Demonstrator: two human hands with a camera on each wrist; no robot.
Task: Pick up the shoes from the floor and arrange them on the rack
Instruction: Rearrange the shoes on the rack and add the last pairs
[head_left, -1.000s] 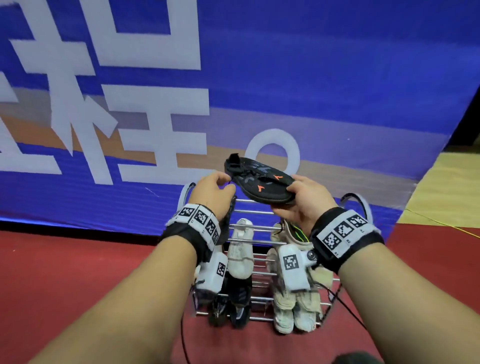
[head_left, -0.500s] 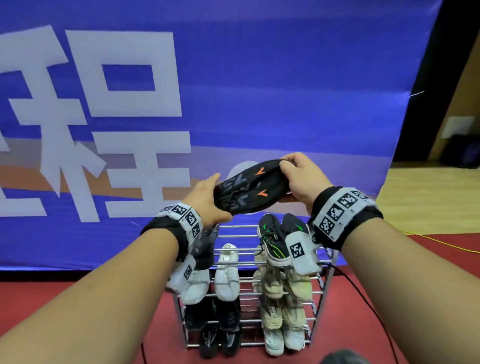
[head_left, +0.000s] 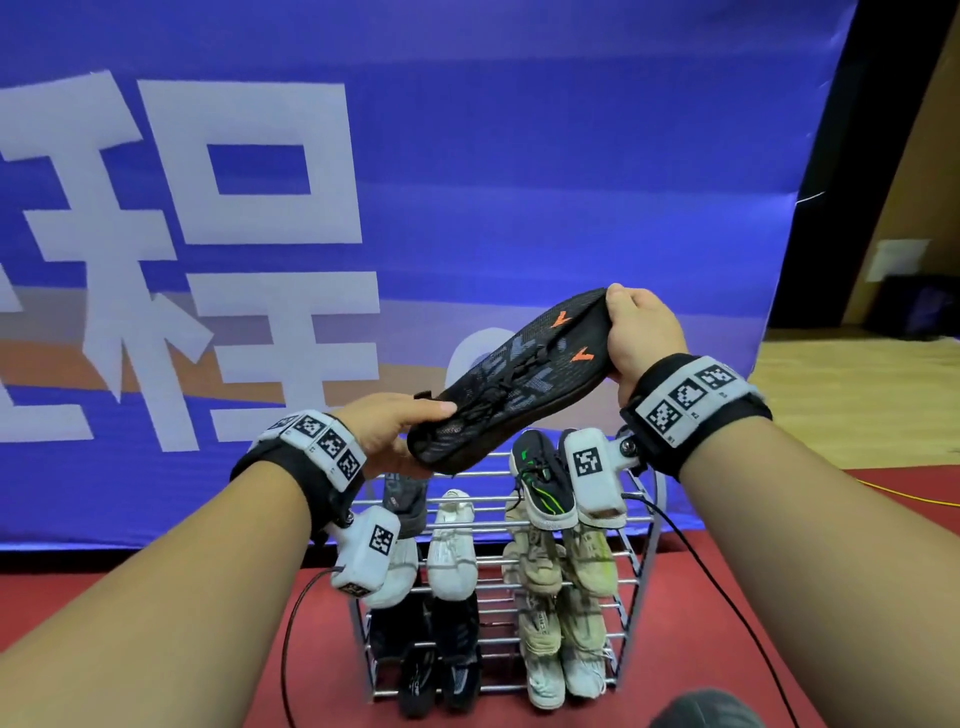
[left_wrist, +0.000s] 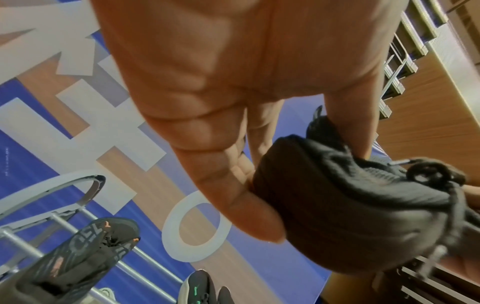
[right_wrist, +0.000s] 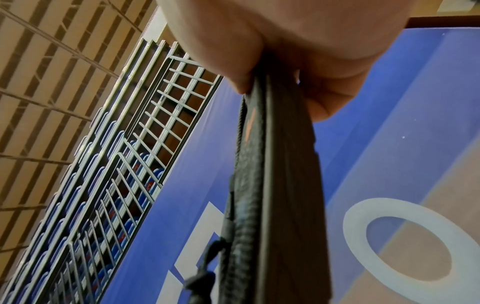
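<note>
Holding a black mesh sneaker with orange marks (head_left: 511, 376) above the silver wire shoe rack (head_left: 641, 561) in the head view, left hand (head_left: 397, 431) grips its heel (right hand (head_left: 641, 338) pinches the toe). Left wrist: fingers (left_wrist: 233, 197) wrap the heel. Right wrist: fingers (right_wrist: 327, 96) clamp the sole.

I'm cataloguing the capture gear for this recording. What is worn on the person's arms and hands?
Both forearms are bare, with no sleeves or gloves. Each wrist carries a black strap topped by a white band of square black-and-white coded markers. A white boxy camera unit with one such marker hangs under each wrist, and thin black cables trail down from them.
</note>
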